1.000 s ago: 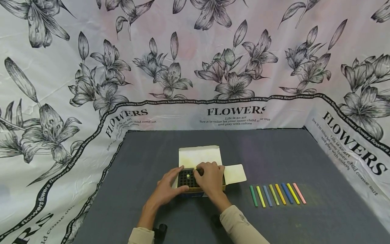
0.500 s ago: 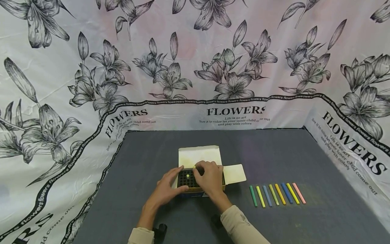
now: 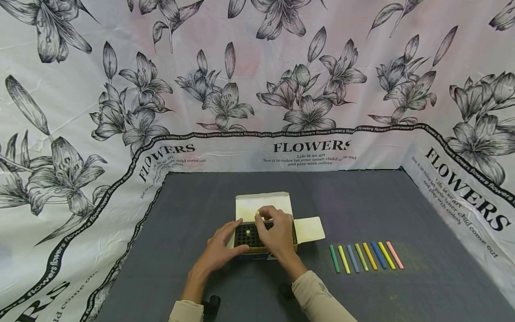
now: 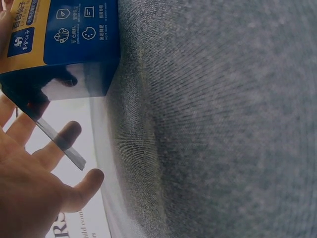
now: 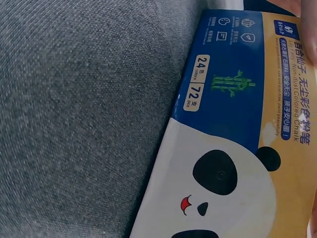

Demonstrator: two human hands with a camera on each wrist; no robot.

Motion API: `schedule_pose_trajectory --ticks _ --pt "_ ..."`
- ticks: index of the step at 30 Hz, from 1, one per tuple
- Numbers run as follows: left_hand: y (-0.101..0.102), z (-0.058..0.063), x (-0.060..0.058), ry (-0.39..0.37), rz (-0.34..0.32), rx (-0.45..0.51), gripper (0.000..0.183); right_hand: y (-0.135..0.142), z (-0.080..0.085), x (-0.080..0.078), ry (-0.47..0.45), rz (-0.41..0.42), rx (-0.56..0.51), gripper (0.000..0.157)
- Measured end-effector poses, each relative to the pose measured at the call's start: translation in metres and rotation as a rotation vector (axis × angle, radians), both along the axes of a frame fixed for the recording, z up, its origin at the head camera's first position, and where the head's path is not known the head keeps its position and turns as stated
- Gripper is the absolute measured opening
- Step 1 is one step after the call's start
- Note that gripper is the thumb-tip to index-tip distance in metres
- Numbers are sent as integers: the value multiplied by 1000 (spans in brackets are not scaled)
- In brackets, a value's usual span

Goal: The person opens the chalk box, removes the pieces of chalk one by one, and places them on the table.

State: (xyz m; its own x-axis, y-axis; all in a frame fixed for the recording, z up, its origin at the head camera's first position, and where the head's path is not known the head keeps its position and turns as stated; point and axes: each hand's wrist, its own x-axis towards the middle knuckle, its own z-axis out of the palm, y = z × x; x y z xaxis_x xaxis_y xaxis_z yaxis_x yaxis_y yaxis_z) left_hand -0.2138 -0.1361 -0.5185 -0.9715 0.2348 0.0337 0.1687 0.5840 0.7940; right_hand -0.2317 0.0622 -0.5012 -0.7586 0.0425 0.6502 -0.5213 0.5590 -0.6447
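Observation:
A chalk box (image 5: 225, 124) with a panda print stands on the table, its white lid (image 3: 263, 205) tipped back. Its black grid insert (image 3: 253, 240) has many round holes, and one pale yellow chalk tip (image 3: 248, 233) shows among them. My left hand (image 3: 219, 246) holds the box by its left side, thumb at the front edge and index finger at the back corner; in the left wrist view its other fingers (image 4: 62, 141) spread beside a side flap. Above the insert my right hand (image 3: 277, 230) pinches a yellow chalk stick (image 3: 257, 214) between thumb and fingers; its lower part is hidden.
Several chalk sticks (image 3: 364, 257) in green, yellow, blue, orange and pink lie in a row to the right. A white side flap (image 3: 310, 230) sticks out from the box's right. Flower-printed cloth (image 3: 314, 152) borders the grey table (image 3: 346, 197).
My right hand has risen slightly above the insert, with the yellow chalk stick lifting along with it. My left hand and the chalk row have stayed in place.

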Motion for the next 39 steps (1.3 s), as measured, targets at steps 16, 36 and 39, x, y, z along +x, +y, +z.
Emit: schedule_pose_trajectory --ticks 16,36,39 --pt "1 0 -1 -6 8 -21 80 21 6 0 99 30 -84 10" --pt "0 -2 -1 -16 -15 -15 82 79 2 -1 184 -76 -204 11" --pt "0 -3 -1 -12 -7 -19 82 87 4 1 177 -94 -221 10"
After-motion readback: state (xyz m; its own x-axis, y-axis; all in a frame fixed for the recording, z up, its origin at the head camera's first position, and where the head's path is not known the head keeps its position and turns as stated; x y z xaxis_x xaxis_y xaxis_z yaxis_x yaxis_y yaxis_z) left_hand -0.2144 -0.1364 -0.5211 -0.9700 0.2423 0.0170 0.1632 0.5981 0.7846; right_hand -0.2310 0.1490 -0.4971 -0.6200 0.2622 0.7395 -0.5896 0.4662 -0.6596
